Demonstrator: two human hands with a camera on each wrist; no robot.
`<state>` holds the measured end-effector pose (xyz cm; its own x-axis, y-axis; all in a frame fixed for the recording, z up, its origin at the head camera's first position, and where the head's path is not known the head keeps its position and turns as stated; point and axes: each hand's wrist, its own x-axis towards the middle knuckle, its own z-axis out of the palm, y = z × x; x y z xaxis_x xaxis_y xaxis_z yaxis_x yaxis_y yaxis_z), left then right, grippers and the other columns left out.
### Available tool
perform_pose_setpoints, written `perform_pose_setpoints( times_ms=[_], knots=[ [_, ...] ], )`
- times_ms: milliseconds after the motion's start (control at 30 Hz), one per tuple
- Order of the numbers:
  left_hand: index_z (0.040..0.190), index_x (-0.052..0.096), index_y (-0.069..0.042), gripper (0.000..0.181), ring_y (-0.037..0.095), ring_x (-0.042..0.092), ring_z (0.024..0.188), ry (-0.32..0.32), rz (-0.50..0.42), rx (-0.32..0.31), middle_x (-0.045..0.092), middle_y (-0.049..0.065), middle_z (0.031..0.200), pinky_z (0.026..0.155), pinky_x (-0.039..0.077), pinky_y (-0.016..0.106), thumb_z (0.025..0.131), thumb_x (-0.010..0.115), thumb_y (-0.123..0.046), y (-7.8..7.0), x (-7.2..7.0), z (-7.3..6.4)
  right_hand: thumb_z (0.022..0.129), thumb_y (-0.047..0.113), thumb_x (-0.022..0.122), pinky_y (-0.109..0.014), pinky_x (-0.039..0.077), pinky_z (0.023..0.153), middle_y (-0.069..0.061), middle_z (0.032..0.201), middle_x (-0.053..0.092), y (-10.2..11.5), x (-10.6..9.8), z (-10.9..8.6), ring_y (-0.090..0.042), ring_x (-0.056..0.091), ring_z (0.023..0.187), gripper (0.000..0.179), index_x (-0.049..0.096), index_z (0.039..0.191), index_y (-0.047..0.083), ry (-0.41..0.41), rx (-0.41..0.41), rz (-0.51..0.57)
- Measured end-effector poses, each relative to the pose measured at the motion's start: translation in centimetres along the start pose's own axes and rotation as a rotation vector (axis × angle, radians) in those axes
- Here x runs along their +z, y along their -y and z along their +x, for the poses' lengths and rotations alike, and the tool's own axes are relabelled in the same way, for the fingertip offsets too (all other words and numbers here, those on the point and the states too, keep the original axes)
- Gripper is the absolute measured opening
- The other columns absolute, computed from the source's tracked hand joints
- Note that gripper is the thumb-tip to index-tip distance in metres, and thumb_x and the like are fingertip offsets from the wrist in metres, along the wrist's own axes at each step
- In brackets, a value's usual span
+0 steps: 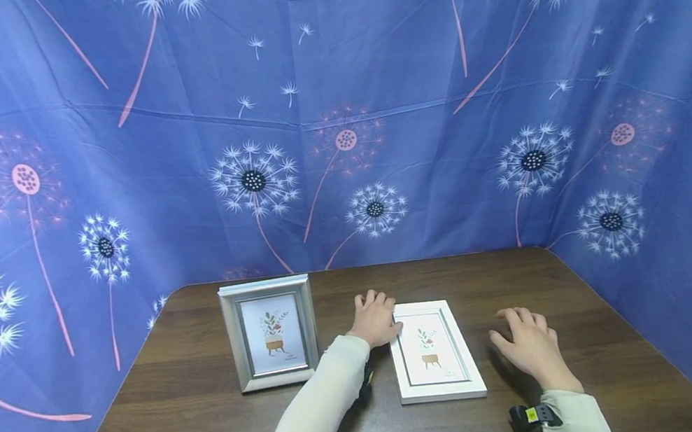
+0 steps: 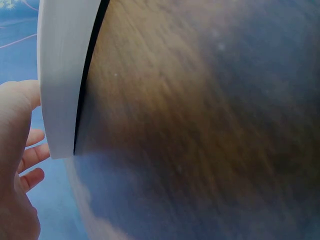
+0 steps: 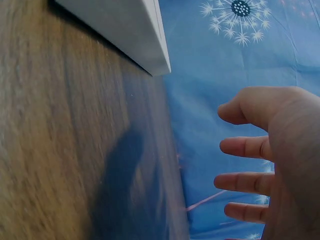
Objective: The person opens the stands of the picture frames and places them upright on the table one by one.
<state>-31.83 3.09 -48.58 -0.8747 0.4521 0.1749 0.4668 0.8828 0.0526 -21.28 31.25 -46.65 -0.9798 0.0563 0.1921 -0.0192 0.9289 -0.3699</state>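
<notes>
A white picture frame [image 1: 473, 376] lies face up on the table, showing a print of a potted plant. At its upper left corner is my left hand [image 1: 374, 320]. In the left wrist view the thumb [image 2: 33, 93] meets the frame's edge [image 2: 62, 75], and the other fingers sit loosely near the corner; how firmly they touch is hard to tell. My right hand [image 1: 529, 344] hovers to the right of the frame, apart from it. Its fingers [image 3: 245, 182] are spread and hold nothing, while the frame's corner [image 3: 145, 40] shows beyond them.
A silver-grey picture frame [image 1: 238, 347] with a similar plant print stands upright on the left, near the left forearm [image 1: 321, 401]. Brown wood makes up the tabletop [image 1: 172, 431]. Blue cloth [image 1: 438, 129] with dandelion patterns hangs behind the table and along both sides.
</notes>
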Motion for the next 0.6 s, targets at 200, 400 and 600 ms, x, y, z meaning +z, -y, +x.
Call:
perform_pose_setpoints(
  times_ms=[200,400,600],
  knots=[
    [0.135,0.060,-0.015,0.053,0.021,0.042,0.123,0.031,0.010,-0.020,0.059,0.001,0.131,0.101,0.027,0.047,0.094,0.060,-0.049,-0.35,0.18,0.24,0.093,0.030,0.061,-0.073,0.026,0.091,-0.036,0.135,0.041,-0.29,-0.35,-0.27,-0.059,0.030,0.123,0.051,0.052,0.130,-0.004,0.002,0.013,0.007],
    [0.131,0.062,-0.014,0.046,0.021,0.041,0.123,0.044,0.011,-0.029,0.059,0.001,0.130,0.100,0.027,0.046,0.098,0.056,-0.045,-0.70,0.37,0.48,0.094,0.031,0.060,-0.074,0.025,0.091,-0.037,0.135,0.039,-0.60,-0.44,-0.21,-0.060,0.029,0.123,0.051,0.050,0.130,-0.004,0.016,0.026,0.009],
    [0.128,0.064,-0.016,0.041,0.020,0.042,0.119,0.018,0.019,-0.048,0.062,-0.001,0.125,0.101,0.027,0.047,0.099,0.056,-0.043,-0.97,0.76,0.63,0.093,0.031,0.060,-0.073,0.025,0.091,-0.037,0.135,0.040,-0.81,-0.40,-0.34,-0.060,0.029,0.123,0.051,0.051,0.130,-0.004,0.025,0.037,0.005]
  ],
)
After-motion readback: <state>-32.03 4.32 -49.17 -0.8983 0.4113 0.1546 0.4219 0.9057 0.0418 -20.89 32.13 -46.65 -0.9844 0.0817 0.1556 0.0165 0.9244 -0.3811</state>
